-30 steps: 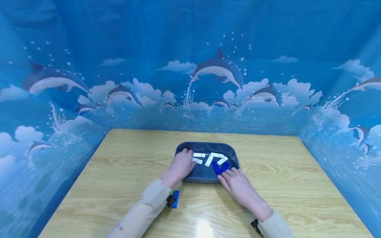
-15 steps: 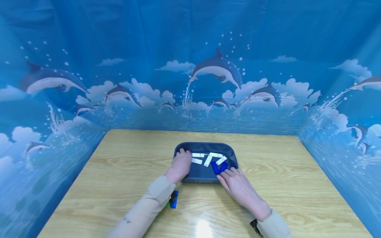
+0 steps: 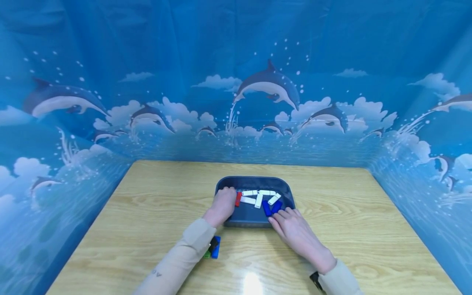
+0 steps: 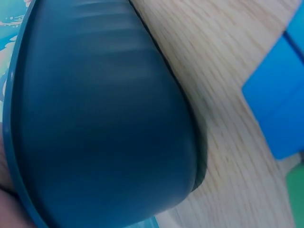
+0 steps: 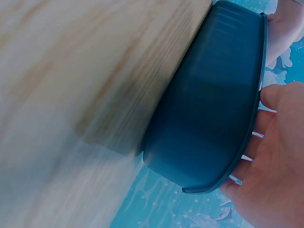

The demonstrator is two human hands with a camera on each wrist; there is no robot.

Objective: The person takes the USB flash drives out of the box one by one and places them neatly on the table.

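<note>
Head view: green block (image 3: 207, 255) and blue block (image 3: 216, 248) on the bench (image 3: 350, 221), by the left sleeve (image 3: 188, 248), partly hidden. Tray (image 3: 250, 224) beyond them, also on the bench. Right hand (image 3: 299, 233) at its near right corner, fingers relaxed and extended over the rim. Two blue pieces (image 3: 267, 208) inside, just past those fingertips. Left hand (image 3: 223, 205) over the left rim, fingertips hidden; cannot tell what it grasps. Red piece (image 3: 238, 199) right beside it, then white pieces (image 3: 259, 200). Dolphin backdrop (image 3: 206, 41) behind
</note>
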